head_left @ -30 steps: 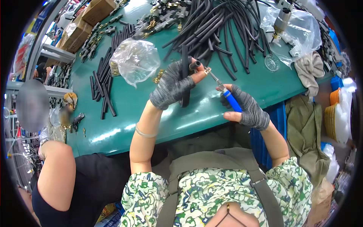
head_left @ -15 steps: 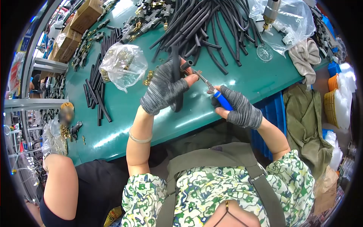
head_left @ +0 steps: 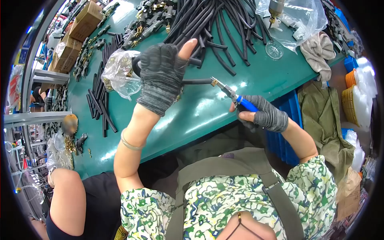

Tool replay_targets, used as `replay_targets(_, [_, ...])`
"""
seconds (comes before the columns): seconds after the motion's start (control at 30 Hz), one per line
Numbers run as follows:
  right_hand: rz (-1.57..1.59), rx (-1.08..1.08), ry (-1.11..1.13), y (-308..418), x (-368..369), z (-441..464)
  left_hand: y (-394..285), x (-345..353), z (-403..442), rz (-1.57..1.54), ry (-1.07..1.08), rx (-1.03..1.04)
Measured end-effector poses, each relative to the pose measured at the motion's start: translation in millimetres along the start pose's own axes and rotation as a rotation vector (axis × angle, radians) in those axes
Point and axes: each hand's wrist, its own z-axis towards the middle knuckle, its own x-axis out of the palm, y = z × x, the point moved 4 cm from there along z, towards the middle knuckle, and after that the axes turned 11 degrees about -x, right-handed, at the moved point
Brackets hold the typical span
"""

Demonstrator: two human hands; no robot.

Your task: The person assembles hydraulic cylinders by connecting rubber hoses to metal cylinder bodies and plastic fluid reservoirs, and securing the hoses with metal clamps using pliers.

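Note:
My left hand (head_left: 162, 76), in a grey knit fingerless glove, has its fingers curled round a black rubber tube (head_left: 196, 81), with the thumb sticking up. Part of the tube bends out past the knuckles on the far side. In my right hand (head_left: 264, 114), also gloved, is a pair of pliers (head_left: 229, 92) with blue grips. Its jaws meet the tube's right end, where a small brass-coloured fitting (head_left: 215, 82) shows. Whether the fitting is inside the tube or only against it, I cannot tell.
Black tubes (head_left: 228, 32) lie heaped at the back, with a second bundle (head_left: 98, 86) to the left. Near them is a clear bag (head_left: 120, 76) of brass parts. A power-tool tip (head_left: 274, 14) hangs at the right, above plastic. Another person's arm (head_left: 68, 200) is at lower left.
My left hand has turned back-up and shifted left, pulling the tube out straight. The pliers have moved slightly right and down, and their jaws now meet the tube's end.

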Motion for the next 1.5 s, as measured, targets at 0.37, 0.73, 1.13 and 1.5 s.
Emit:
replay_targets(0.37, [0.049,0.167,0.084,19,-22,-22,-18,-8,13,-0.032,-0.152,0.215])
replay_targets(0.73, [0.193,0.244,0.169,28,-17,-22,-24,-13,15,0.035,-0.182,0.26])
replay_targets(1.13, [0.226,0.3,0.214,22,-20,-19,-15,-9,7,0.029,-0.22,0.214])
replay_targets(1.5, [0.334,0.342,0.241,22,-13,-10,-25,-10,7,-0.089,-0.278,0.261])
